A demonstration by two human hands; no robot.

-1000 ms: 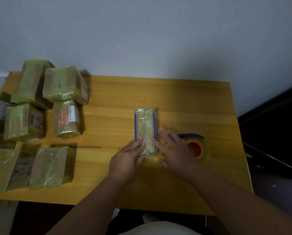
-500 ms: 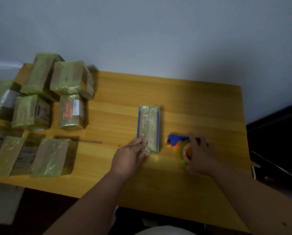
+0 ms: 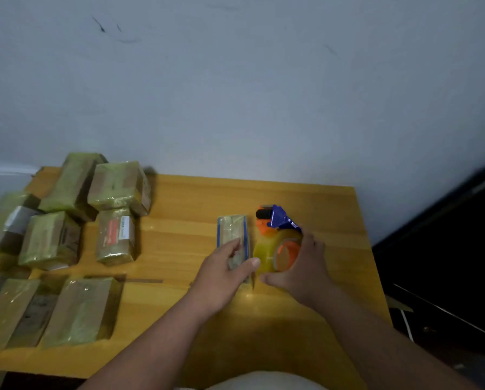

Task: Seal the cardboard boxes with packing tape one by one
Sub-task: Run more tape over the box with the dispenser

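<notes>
Blue-edged small cardboard box (image 3: 232,235), gripped by left hand (image 3: 221,273) mid-desk, may slip when right hand (image 3: 300,270), clasping orange-blue tape dispenser (image 3: 280,243), pulls tape.

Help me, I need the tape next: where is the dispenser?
In the head view, the tape dispenser is right of centre on the table, gripped by the right hand, just right of the blue-edged box.

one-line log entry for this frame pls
step: taping | left hand: holds small box on table | right hand: grips tape dispenser beside box | wrapped boxes: table's left
</notes>
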